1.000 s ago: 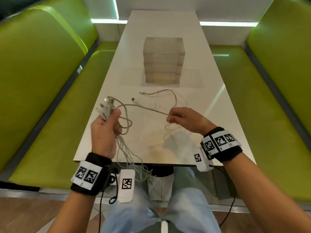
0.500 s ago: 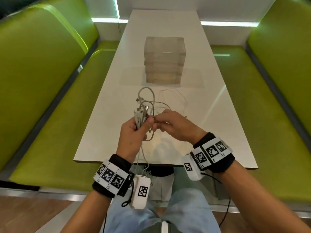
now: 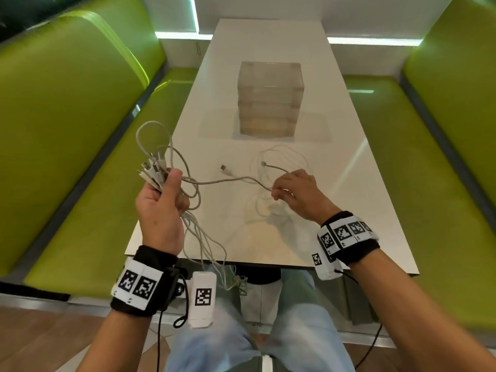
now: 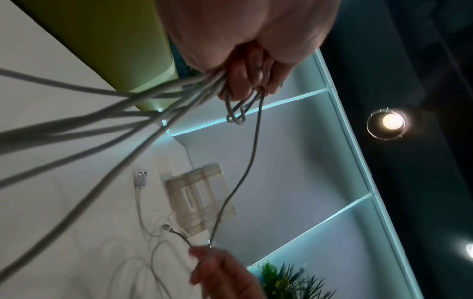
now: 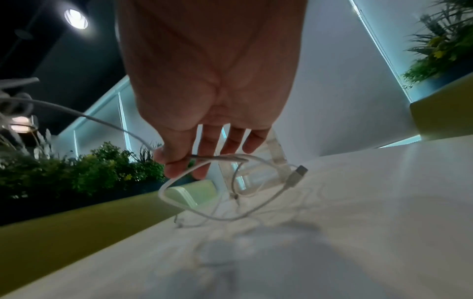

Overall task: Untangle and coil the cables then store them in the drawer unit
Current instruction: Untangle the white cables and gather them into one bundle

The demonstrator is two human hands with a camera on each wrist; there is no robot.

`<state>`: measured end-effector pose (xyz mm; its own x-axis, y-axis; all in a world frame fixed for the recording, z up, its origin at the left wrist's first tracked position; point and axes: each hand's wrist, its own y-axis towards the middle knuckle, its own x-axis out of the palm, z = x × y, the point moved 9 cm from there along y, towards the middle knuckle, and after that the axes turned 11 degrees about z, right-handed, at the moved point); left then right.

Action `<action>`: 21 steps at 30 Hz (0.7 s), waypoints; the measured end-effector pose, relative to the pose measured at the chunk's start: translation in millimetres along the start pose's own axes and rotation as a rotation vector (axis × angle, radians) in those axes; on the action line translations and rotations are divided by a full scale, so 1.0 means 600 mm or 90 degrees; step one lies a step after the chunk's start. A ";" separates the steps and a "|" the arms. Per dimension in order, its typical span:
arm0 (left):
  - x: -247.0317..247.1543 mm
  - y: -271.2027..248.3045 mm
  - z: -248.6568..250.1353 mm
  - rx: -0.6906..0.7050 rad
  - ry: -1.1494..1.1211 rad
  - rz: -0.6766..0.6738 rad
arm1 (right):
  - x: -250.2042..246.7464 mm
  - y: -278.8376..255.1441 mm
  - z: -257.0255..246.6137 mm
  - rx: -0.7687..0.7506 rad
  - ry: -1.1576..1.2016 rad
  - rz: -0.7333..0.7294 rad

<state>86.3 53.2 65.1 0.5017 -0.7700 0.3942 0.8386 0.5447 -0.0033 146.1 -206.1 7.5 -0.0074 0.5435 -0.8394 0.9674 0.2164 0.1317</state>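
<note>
The left hand point(image 3: 161, 208) grips a bundle of white charging cables point(image 3: 154, 167); the right hand point(image 3: 298, 194) pinches one grey cable strand point(image 3: 228, 180) stretched between them. Draw it out slowly, feeding slack so loops don't cinch. Beyond the right hand, loose thin white cable loops point(image 3: 281, 159) lie before the translucent plastic drawer unit point(image 3: 270, 99).
</note>
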 end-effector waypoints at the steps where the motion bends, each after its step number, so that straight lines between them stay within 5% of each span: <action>1: 0.003 -0.002 -0.008 -0.003 0.023 -0.006 | -0.004 0.001 -0.009 -0.017 0.001 0.023; 7: 0.062 -0.051 -0.070 -0.019 0.234 -0.109 | -0.032 -0.008 -0.100 -0.167 0.034 0.109; 12: 0.106 -0.091 -0.086 -0.052 0.213 -0.191 | -0.012 -0.025 -0.133 -0.204 -0.026 0.020; 17: 0.103 -0.087 -0.065 -0.009 0.202 -0.172 | -0.032 -0.031 -0.128 -0.187 0.075 0.117; 21: 0.083 -0.073 -0.084 -0.072 0.186 -0.120 | -0.036 -0.031 -0.130 -0.193 0.123 0.127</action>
<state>84.9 -25.6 38.5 0.3613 -0.9248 0.1188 0.9323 0.3561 -0.0634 108.3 -158.3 64.2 0.0983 0.7350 -0.6709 0.8364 0.3043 0.4559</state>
